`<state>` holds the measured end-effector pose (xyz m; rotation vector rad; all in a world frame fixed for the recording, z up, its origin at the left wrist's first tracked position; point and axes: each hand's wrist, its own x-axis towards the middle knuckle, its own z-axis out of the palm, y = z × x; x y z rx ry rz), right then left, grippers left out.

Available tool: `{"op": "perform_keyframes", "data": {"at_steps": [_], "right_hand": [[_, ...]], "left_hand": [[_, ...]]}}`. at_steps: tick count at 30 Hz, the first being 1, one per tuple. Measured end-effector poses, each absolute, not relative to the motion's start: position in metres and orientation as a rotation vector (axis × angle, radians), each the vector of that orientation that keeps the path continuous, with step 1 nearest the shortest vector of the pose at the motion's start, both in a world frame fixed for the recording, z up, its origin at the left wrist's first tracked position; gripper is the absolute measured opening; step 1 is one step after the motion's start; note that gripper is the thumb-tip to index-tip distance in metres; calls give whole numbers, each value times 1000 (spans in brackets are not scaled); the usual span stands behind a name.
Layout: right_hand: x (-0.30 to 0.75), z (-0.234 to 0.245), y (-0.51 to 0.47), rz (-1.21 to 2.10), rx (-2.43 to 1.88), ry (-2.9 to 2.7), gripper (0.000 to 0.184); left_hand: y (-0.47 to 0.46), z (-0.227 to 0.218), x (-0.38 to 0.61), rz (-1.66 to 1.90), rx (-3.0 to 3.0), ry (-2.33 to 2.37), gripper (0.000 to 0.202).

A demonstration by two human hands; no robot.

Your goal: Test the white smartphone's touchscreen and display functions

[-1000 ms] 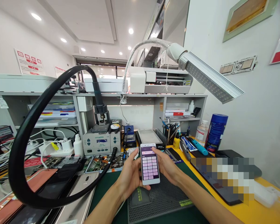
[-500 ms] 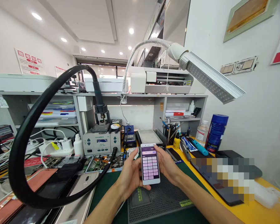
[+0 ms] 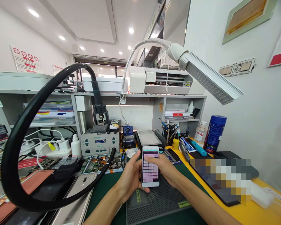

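A white smartphone (image 3: 150,175) is held upright over the work mat, its lit screen facing me with a grid of pinkish buttons. My left hand (image 3: 131,173) wraps round its left side and lower back, fingertips showing under the bottom edge. On the other side, my right hand (image 3: 166,167) grips the right edge, with its thumb stretched across the upper screen. The right hand's other fingers are hidden behind the phone. Below lies a dark perforated mat (image 3: 159,203) on a green surface (image 3: 103,190).
A black hose (image 3: 8,150) loops across the left, over several phones (image 3: 72,200). A grey soldering station (image 3: 99,145) stands behind a tray of circuit boards (image 3: 97,164). Overhead hangs a lamp (image 3: 212,78). Bottles, including a blue can (image 3: 215,134), and tools line the right side.
My right thumb has moved from the phone's top right edge leftward onto the upper part of the screen. The view has shifted slightly. My left hand keeps its hold.
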<state>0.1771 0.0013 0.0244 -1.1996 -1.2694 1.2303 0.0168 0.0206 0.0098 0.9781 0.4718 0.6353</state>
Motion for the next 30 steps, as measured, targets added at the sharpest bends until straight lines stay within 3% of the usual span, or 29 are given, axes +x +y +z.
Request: {"op": "perform_keyframes", "data": {"at_steps": [6, 12, 25, 30], "right_hand": [[180, 23, 2, 1370, -1036, -1199, 25], [179, 25, 3, 1458, -953, -1117, 37], [181, 22, 6, 1309, -1015, -1362, 27], [187, 21, 8, 1287, -1032, -1504, 40]], "left_hand": [[21, 16, 16, 680, 895, 473, 65], [23, 13, 14, 721, 848, 425, 65], [25, 15, 13, 724, 819, 427, 69], [26, 14, 13, 719, 817, 420, 67]]}}
